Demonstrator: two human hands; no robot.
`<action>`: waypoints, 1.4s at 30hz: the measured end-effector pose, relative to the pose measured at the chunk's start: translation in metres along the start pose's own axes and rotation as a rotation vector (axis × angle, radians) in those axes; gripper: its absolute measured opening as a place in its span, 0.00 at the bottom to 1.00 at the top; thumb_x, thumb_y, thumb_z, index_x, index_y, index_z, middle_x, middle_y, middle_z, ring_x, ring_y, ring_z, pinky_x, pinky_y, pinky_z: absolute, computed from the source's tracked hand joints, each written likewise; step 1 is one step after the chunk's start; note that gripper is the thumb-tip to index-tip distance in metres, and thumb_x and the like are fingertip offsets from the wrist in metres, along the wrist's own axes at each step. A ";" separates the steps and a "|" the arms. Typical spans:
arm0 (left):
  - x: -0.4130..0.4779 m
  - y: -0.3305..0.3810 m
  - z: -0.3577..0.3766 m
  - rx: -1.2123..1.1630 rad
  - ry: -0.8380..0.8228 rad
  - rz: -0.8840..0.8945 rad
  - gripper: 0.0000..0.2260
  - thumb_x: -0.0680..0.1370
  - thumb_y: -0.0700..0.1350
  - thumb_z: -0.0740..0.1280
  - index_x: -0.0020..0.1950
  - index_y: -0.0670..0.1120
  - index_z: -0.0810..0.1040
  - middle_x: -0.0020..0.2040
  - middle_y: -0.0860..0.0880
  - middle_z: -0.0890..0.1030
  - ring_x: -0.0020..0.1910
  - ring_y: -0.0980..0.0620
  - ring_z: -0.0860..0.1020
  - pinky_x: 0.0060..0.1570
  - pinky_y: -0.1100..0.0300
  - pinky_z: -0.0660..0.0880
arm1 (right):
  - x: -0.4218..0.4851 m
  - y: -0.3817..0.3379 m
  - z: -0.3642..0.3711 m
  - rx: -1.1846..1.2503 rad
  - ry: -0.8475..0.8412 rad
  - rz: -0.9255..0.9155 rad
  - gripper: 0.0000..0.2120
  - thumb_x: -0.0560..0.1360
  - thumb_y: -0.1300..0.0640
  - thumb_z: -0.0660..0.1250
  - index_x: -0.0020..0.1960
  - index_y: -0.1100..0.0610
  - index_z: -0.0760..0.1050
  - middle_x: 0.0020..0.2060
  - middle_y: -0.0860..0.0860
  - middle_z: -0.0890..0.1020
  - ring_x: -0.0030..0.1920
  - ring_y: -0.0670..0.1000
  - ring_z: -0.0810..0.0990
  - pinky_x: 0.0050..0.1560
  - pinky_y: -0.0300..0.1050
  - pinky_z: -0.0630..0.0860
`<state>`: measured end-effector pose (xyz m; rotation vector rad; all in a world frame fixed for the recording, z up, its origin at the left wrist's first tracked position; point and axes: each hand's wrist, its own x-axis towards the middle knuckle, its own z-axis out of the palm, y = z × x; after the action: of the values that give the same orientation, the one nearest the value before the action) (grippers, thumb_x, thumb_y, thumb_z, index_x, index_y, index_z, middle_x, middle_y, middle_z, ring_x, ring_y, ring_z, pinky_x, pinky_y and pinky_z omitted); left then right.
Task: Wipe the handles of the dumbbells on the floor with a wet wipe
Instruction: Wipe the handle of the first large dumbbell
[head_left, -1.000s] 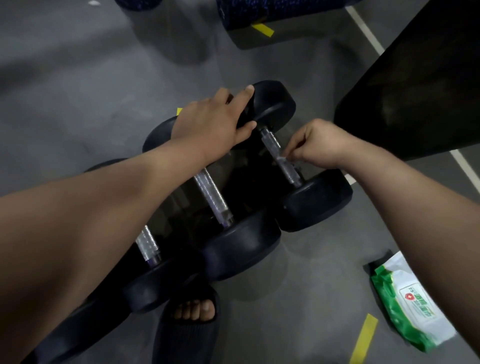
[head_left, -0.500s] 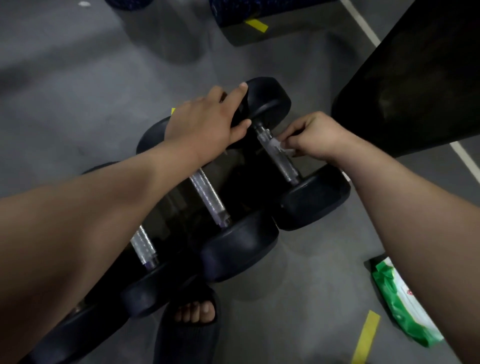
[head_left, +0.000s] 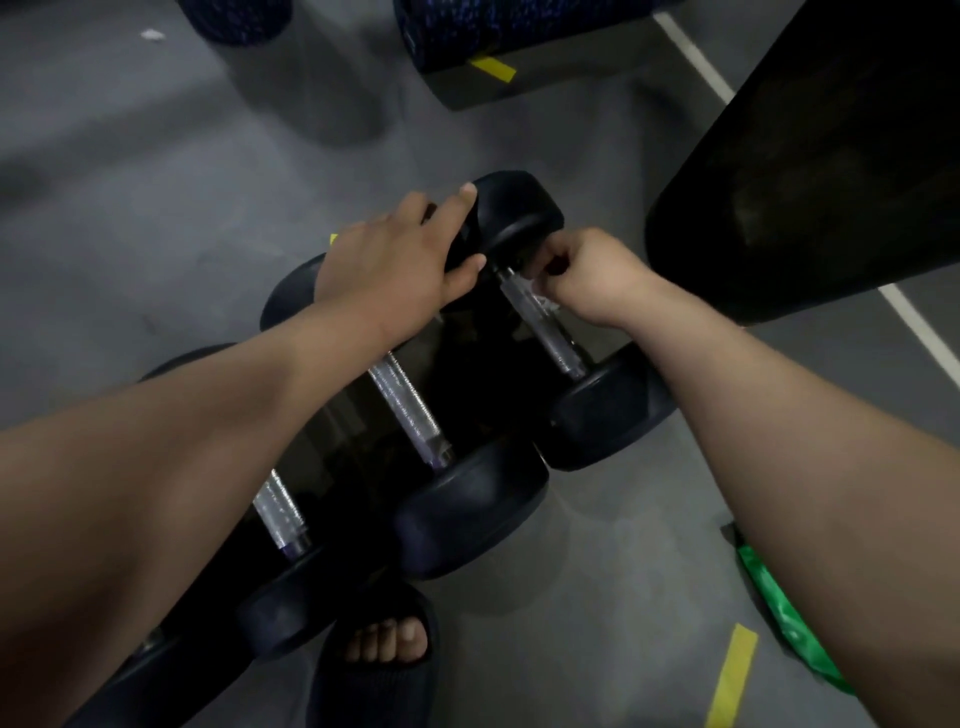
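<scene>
Three black dumbbells lie side by side on the grey floor, each with a shiny metal handle. My right hand (head_left: 587, 275) is curled round the top end of the rightmost dumbbell's handle (head_left: 558, 338), pinching a small white wet wipe (head_left: 535, 293) against it. My left hand (head_left: 400, 260) rests with straight fingers on the far head (head_left: 519, 213) of that dumbbell, thumb against its side. The middle dumbbell's handle (head_left: 408, 410) and the left dumbbell's handle (head_left: 280, 512) lie bare; my left forearm hides their far ends.
A green pack of wet wipes (head_left: 774, 603) lies on the floor at the right, half behind my right arm. A large black padded object (head_left: 810, 171) looms at the upper right. My sandalled foot (head_left: 379, 654) stands below the dumbbells. Blue-black weights (head_left: 467, 31) sit at the top.
My right hand has slid the wipe up the rightmost handle, from its middle to the end by the far head. My left hand stays on that head.
</scene>
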<state>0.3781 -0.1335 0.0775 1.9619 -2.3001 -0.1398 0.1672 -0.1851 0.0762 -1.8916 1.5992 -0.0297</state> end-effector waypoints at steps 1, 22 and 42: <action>0.000 -0.001 0.001 0.002 0.003 0.004 0.29 0.82 0.63 0.55 0.81 0.54 0.55 0.65 0.43 0.73 0.54 0.37 0.78 0.43 0.50 0.67 | -0.004 0.001 -0.002 -0.011 -0.029 -0.007 0.08 0.73 0.60 0.71 0.43 0.47 0.82 0.39 0.43 0.82 0.45 0.48 0.82 0.47 0.39 0.77; -0.040 0.089 -0.009 -1.407 -0.350 -0.302 0.07 0.80 0.44 0.71 0.57 0.44 0.82 0.49 0.45 0.86 0.50 0.50 0.85 0.52 0.57 0.82 | -0.109 0.026 -0.017 0.456 0.164 -0.070 0.11 0.70 0.61 0.78 0.44 0.54 0.77 0.39 0.48 0.84 0.39 0.46 0.81 0.45 0.44 0.78; -0.033 0.070 0.030 -0.504 0.080 0.112 0.10 0.76 0.38 0.70 0.57 0.44 0.80 0.50 0.47 0.79 0.51 0.46 0.77 0.52 0.53 0.77 | -0.113 0.030 0.046 0.089 0.610 0.222 0.16 0.77 0.49 0.56 0.43 0.54 0.80 0.49 0.49 0.76 0.53 0.55 0.71 0.55 0.55 0.74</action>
<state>0.3101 -0.0900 0.0566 1.5545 -2.0563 -0.5577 0.1313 -0.0653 0.0685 -1.7141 2.1546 -0.6233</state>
